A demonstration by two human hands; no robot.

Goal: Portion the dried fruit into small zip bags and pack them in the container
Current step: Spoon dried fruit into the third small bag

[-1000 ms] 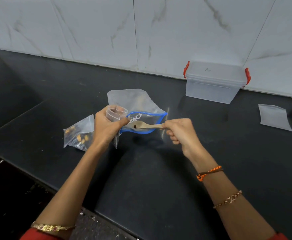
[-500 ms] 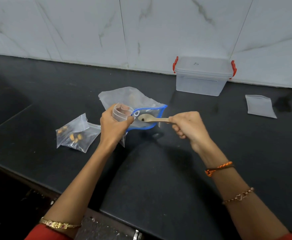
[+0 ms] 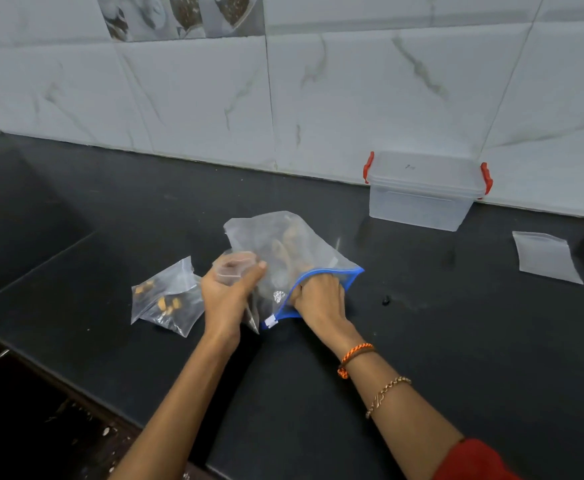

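Clear, blue-zippered bag [image 3: 304, 251], mouth open

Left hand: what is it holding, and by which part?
The left hand grips a small clear zip bag just below its open mouth, holding it open beside the blue-zippered big bag.

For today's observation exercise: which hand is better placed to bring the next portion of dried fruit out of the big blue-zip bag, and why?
Right. The right hand is already inside the mouth of the big blue-zip bag, while the left hand grips the small open zip bag beside it, ready to receive.
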